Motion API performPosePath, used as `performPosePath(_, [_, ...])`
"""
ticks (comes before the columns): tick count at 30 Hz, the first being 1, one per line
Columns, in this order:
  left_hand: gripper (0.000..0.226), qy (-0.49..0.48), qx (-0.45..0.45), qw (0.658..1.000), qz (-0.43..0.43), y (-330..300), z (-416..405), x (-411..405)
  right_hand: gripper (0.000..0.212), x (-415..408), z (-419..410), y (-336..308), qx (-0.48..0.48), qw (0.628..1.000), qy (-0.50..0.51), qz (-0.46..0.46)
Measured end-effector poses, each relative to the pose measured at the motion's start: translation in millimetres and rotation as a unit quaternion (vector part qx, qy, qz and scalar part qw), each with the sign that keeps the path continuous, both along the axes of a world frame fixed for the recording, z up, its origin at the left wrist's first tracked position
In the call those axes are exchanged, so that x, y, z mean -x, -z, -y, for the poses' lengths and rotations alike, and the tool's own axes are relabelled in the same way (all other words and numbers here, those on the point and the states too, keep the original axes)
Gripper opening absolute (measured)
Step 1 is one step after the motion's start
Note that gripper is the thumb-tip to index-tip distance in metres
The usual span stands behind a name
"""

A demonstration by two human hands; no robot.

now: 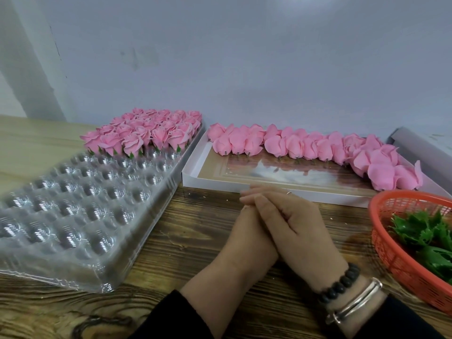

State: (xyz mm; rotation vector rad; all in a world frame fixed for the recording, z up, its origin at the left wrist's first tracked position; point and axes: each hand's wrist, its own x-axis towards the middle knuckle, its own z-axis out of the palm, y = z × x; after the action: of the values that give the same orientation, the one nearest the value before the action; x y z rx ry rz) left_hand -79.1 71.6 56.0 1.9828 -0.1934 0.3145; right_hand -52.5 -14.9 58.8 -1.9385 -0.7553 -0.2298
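Observation:
My hands rest together on the wooden table, holding nothing. My right hand (296, 231), with a bead bracelet and metal bangles at the wrist, lies across my left hand (244, 238), fingers fairly straight. A clear plastic tray (80, 216) with rows of round cups sits to the left. Its far end holds upright pink roses (146, 133) with green bases. A shallow white box (195, 177) just beyond my hands holds pink rose heads (305, 145) lying on their sides. An orange basket (391, 253) at the right holds green leaf pieces (425, 236).
A pale wall stands close behind the table. A grey box lid or card (415, 143) leans at the far right behind the white box. Bare wood (186, 231) shows between the clear tray and my hands.

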Motion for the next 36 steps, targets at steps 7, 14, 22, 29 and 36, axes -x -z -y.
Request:
performPosePath(7, [0.027,0.047,0.004,0.994,-0.099,-1.1,-1.8,2.6,0.026,-0.2,9.2,-1.2,0.054,0.995,-0.076,-0.046])
performPosePath(14, [0.009,-0.01,0.067,0.997,0.026,2.8,-12.4,-3.2,0.074,-8.7,11.9,4.6,-0.021,0.989,-0.072,-0.126])
performPosePath(22, [0.013,-0.044,0.018,0.998,0.041,7.7,3.8,-1.2,0.036,4.6,-4.1,1.0,-0.09,0.996,0.012,-0.026])
performPosePath(29, [0.022,0.035,-0.041,0.998,-0.042,-0.3,5.0,-2.2,0.024,-3.9,5.5,-1.4,0.04,0.997,-0.037,-0.049])
performPosePath(36, [0.019,0.061,-0.023,0.996,-0.053,-0.8,-3.9,1.7,0.03,-3.2,9.2,-5.1,0.079,0.993,-0.082,-0.04])
